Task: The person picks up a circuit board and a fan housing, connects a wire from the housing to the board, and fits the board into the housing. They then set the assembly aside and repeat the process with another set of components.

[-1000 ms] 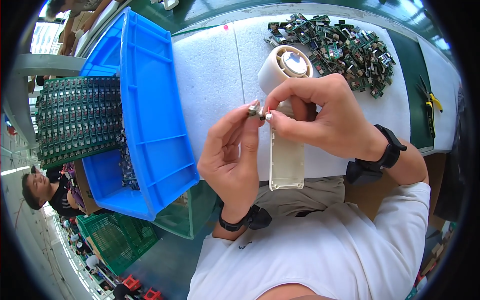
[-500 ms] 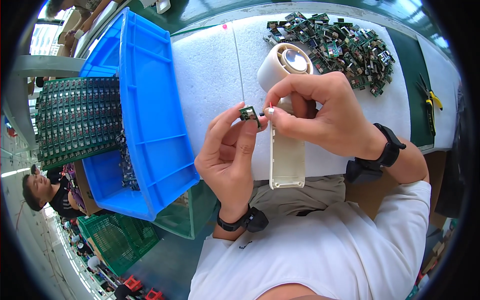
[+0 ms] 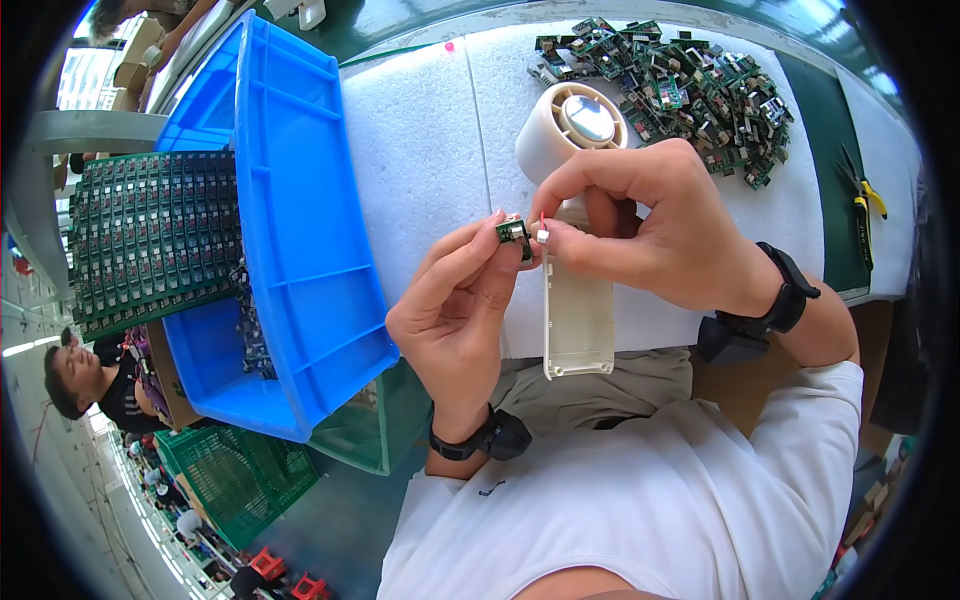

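Observation:
Between the thumb and fingers of my left hand (image 3: 455, 300) is a small green circuit board (image 3: 513, 231). My right hand (image 3: 650, 230) pinches a small white wire connector (image 3: 542, 236) with a bit of red wire showing. Connector and board are very close together; whether they touch I cannot tell. Below the right hand lies an open cream plastic housing (image 3: 580, 320), its hollow side up and its near end over the table edge. Its round cream head (image 3: 572, 125), with a shiny disc in the middle, rests beyond the hand. The joint between them is hidden by my fingers.
A heap of small circuit boards (image 3: 690, 100) lies at the far right. Yellow-handled pliers (image 3: 864, 205) are beside the white foam mat (image 3: 420, 170). At left stands a blue bin (image 3: 310, 200) with panels of boards (image 3: 155, 240). Another person (image 3: 85, 375) is beyond it.
My left hand has turned the circuit board and brought it right, closer to the connector. The right hand keeps its pinch, nearly still. The cream housing has shifted very slightly.

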Tool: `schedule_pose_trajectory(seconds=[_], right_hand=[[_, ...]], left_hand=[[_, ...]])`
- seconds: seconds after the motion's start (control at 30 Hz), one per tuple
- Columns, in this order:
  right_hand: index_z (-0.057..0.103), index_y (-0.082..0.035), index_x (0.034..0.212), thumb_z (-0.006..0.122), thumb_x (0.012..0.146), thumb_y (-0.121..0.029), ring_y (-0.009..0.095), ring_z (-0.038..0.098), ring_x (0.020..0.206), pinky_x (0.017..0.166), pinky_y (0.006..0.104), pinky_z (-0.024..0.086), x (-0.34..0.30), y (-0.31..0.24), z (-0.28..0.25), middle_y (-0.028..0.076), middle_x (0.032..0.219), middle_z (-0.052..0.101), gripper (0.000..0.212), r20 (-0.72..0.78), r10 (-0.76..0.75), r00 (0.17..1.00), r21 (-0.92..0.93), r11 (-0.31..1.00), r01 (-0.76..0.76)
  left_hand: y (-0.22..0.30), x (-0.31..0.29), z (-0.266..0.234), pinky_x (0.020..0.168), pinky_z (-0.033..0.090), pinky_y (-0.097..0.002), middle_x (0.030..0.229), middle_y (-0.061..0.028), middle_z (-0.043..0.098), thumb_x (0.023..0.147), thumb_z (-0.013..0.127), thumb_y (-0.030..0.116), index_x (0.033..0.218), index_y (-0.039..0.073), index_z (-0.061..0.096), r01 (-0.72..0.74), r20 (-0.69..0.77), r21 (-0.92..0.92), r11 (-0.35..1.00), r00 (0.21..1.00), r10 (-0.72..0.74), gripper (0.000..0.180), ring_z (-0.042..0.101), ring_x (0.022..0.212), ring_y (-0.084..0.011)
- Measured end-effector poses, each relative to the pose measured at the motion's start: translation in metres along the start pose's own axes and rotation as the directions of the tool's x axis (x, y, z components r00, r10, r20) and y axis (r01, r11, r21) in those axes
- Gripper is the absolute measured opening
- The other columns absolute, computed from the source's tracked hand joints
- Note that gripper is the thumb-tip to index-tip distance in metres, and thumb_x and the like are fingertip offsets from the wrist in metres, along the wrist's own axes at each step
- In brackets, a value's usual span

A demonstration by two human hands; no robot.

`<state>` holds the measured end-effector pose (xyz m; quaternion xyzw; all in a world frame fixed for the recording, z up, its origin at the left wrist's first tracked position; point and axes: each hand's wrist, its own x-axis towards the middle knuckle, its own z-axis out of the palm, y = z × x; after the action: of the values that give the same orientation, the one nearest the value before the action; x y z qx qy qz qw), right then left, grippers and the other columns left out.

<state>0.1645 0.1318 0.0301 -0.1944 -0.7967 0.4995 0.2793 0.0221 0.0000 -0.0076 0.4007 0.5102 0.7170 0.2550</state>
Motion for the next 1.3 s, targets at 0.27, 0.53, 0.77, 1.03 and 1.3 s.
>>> schedule_pose_trajectory(seconds=[0.27,0.53,0.77,1.03,1.3], right_hand=[[0.073,-0.007,0.096,0.078,0.085,-0.008,0.002,0.036,0.049,0.048,0.0219,0.026,0.003,0.002,-0.009,-0.005,0.052,0.043,0.012,0.082,-0.017,0.996,-0.011,1.0,0.018],[0.073,-0.008,0.099,0.078,0.086,-0.009,0.004,0.035,0.048,0.048,0.0233,0.026,0.003,0.005,-0.007,-0.004,0.051,0.039,0.014,0.1,-0.042,0.994,-0.061,0.997,0.048],[0.072,-0.008,0.101,0.079,0.086,-0.009,0.005,0.035,0.047,0.048,0.0244,0.027,0.004,0.008,-0.006,-0.002,0.051,0.038,0.017,0.103,-0.082,0.991,-0.097,0.991,0.092],[0.073,-0.009,0.103,0.078,0.084,-0.005,0.005,0.043,0.047,0.047,0.0211,0.033,0.005,0.001,-0.007,-0.003,0.055,0.048,0.02,0.102,-0.121,0.987,-0.144,0.98,0.135],[0.076,-0.01,0.105,0.079,0.08,0.001,0.004,0.056,0.055,0.048,0.0181,0.042,0.004,0.002,-0.008,0.0,0.078,0.067,0.028,0.094,-0.307,0.947,-0.098,0.944,0.316]], left_hand=[[-0.002,0.004,-0.013,0.083,0.061,-0.0324,0.116,-0.0199,0.069,0.091,0.064,-0.012,0.116,-0.001,0.071,0.185,0.151,-0.271,0.945,0.977,-0.147,0.029,0.07,0.098,-0.0227],[-0.007,0.003,-0.016,0.08,0.061,-0.032,0.112,-0.0186,0.068,0.09,0.065,-0.013,0.116,-0.002,0.07,0.192,0.189,-0.232,0.954,0.971,-0.15,0.029,0.07,0.095,-0.0224],[-0.009,0.003,-0.013,0.08,0.061,-0.0313,0.109,-0.0173,0.068,0.089,0.065,-0.014,0.115,-0.002,0.071,0.124,0.168,-0.208,0.97,0.982,-0.089,0.03,0.07,0.095,-0.0217],[-0.007,0.003,-0.014,0.081,0.061,-0.0314,0.11,-0.017,0.068,0.091,0.065,-0.011,0.116,-0.002,0.07,0.138,0.153,-0.212,0.967,0.982,-0.107,0.027,0.07,0.095,-0.0215],[-0.008,0.001,-0.015,0.082,0.06,-0.0309,0.112,-0.0169,0.069,0.092,0.064,-0.01,0.117,-0.004,0.069,0.14,0.132,-0.183,0.973,0.984,-0.116,0.026,0.071,0.097,-0.0211]])
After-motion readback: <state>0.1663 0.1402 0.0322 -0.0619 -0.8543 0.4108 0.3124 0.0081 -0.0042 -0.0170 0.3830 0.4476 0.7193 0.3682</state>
